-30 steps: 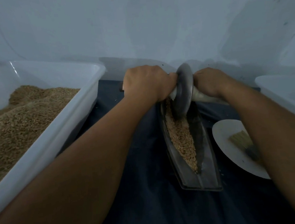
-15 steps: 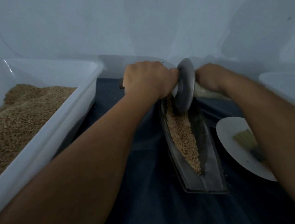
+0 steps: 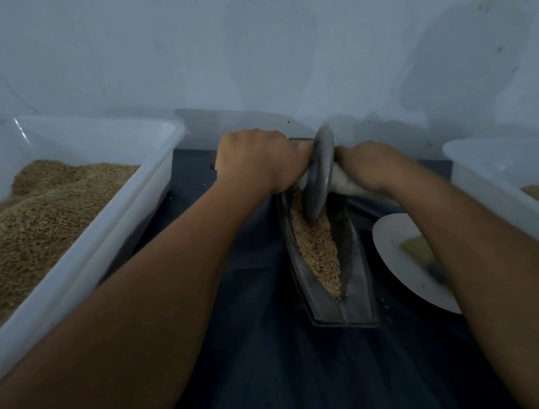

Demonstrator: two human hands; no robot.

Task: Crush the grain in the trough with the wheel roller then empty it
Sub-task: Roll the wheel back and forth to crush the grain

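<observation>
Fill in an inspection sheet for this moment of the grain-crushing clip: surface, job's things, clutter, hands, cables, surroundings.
Surface: dark blue cloth covers the work area.
Job's things: narrow trough lies lengthwise away from the person, holding grain; wheel roller stands on edge in the far end of the trough.
Clutter: large white tub of grain on the left; white plate with a small brush on the right; a second white tub at far right; a few stray grains on the cloth.
Hands: left hand and right hand each have a closed grip on a handle either side of the wheel.
Cables: nothing seen.
Surroundings: plain pale wall behind.
</observation>
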